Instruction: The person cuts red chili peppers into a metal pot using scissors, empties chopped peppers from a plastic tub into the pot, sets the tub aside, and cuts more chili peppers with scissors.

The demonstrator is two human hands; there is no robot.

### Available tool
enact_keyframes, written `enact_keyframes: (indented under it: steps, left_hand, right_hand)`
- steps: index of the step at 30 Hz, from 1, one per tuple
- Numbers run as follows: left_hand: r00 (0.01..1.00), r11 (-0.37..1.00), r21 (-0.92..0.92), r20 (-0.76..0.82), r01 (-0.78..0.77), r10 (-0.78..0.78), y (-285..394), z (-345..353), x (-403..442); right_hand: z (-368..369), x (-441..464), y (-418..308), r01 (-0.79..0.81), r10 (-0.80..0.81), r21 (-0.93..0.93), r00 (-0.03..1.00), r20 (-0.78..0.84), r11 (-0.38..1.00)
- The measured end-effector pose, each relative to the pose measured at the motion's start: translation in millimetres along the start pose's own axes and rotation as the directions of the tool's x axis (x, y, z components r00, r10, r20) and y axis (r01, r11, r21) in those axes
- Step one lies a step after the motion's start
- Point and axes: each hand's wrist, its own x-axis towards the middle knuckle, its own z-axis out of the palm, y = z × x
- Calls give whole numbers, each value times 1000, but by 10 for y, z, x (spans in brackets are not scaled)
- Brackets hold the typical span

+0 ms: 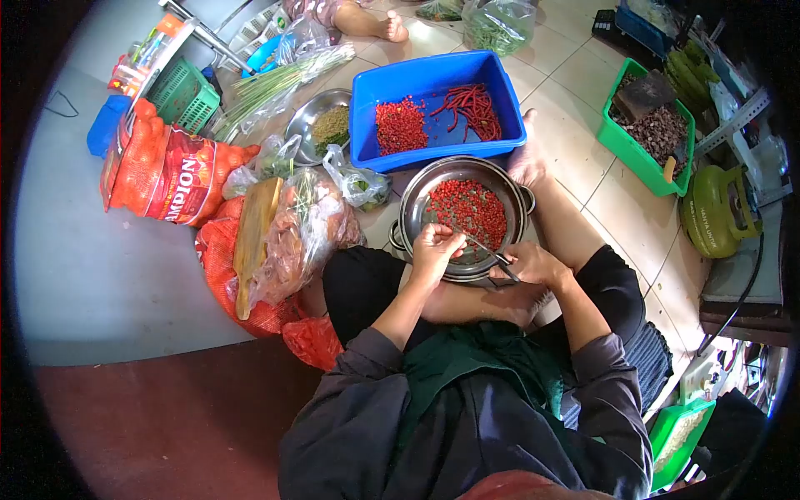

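Note:
A steel pot (407,198) with two side handles sits between my legs, holding small red chili pieces (468,204). Over its near rim, my right hand (533,265) grips scissors (506,268) with dark handles, their blades pointing toward my other hand. The fingers of my left hand (437,250) are pinched together at the blade tips; whatever is between them is too small to make out. Just beyond the pot stands a blue tub (437,72). Cut red chilies (402,125) lie on its left side and whole long red chilies (473,110) on its right.
Left of the pot are a bagged bundle (304,221), a wooden board (257,237), a red net sack (179,171) and a steel bowl (293,125). To the right stand a green crate (637,165) and a gas cylinder (712,212). Another person's foot (393,27) shows at the top.

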Motion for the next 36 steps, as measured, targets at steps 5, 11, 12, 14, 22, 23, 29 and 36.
enact_keyframes:
  steps: [5, 11, 12, 14, 22, 23, 29, 36]
  left_hand:
    - [1000, 1000, -8, -19, -2, 2, 17, -2, 9]
    - [999, 999, 31, -20, -28, 29, 25, -42, 22]
    - [999, 998, 50, -17, -34, 35, 22, -42, 24]
    - [999, 998, 44, 7, -50, 50, 13, -39, 25]
    - [998, 998, 32, 23, -58, 57, -1, -34, 21]
    - [998, 998, 45, 28, -52, 51, -17, -46, 29]
    - [999, 1000, 14, 41, -4, 3, -18, -85, 27]
    - [1000, 1000, -17, -3, 5, -5, -7, -86, 20]
  right_hand:
    - [70, 68, 189, 70, -68, 41, 995, -68, 997]
    - [-40, -11, -18, -34, 33, 49, 999, 18, 998]
    - [-26, -18, -29, -8, 8, 37, 1000, 17, 999]
    - [-24, -16, -30, 6, -7, 50, 1000, 26, 999]
    - [13, 14, 59, 33, -32, 40, 999, -30, 999]
    - [11, 11, 62, 30, -29, 31, 999, -33, 999]
    - [13, 24, 66, 27, -25, 71, 999, -23, 997]
    - [50, 45, 140, 25, -22, 61, 999, -47, 998]
